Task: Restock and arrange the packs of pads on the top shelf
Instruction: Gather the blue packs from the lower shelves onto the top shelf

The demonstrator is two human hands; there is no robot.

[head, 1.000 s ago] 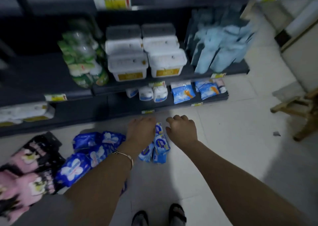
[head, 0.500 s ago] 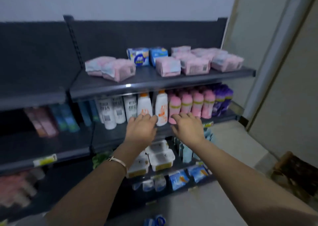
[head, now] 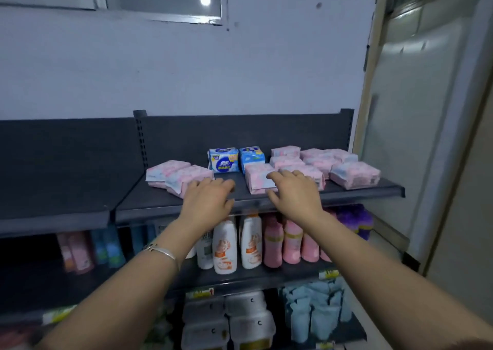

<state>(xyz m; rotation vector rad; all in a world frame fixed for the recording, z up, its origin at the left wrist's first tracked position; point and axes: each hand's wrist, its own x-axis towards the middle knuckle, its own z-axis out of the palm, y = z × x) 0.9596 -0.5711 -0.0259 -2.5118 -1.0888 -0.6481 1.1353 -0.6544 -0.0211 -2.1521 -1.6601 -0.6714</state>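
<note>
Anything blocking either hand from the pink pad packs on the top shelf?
Nothing visible. The left hand is beside the front-left pink plastic pad pack, and the right hand lies over the middle pink plastic pad pack; contact is unclear. Only bare dark metal top shelf lies in front of them.

Mid-frame, the left hand [head: 208, 200] reaches, fingers straight, over the top shelf [head: 160, 203] beside pink packs [head: 181, 175]; the right hand [head: 293, 195] lies spread across another pink pack [head: 257, 180]. Blue packs [head: 223, 160] stand behind.
</note>
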